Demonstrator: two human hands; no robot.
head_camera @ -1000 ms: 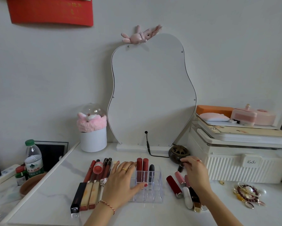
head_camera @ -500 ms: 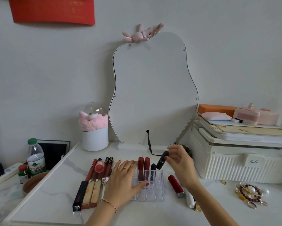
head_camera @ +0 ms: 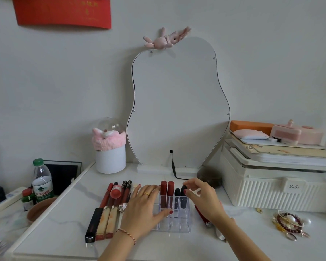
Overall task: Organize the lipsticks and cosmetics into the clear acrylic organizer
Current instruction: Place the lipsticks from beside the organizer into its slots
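The right hand (head_camera: 203, 199) is placing a black lipstick (head_camera: 184, 196) into the back-row slot at the right end of the clear acrylic organizer (head_camera: 174, 221), which is standing on the white surface (head_camera: 64, 232) in front of the mirror (head_camera: 177, 102). The fingertips are pinching lightly around the cap, and the tube is already sitting upright in its slot, beside another dark lipstick (head_camera: 177, 197) and two red lipsticks (head_camera: 167, 193). The left hand (head_camera: 143, 210) is lying flat and open, holding nothing; the thumb is pressing on the organizer's near left part to steady it.

The organizer looks light, so I think it is sliding or tipping easily if the left hand is lifting too early, and the tall red tubes are then falling. If the right hand is pulling away at an angle, the fingers are maybe dragging the black tube out again or knocking its neighbour. The right forearm is hovering over the red lipstick (head_camera: 201, 213) lying just beside the organizer, and it could roll it toward the edge. The long lip glosses (head_camera: 109, 213) on the left are lying close together under the left wrist, so a careless move is scattering them.
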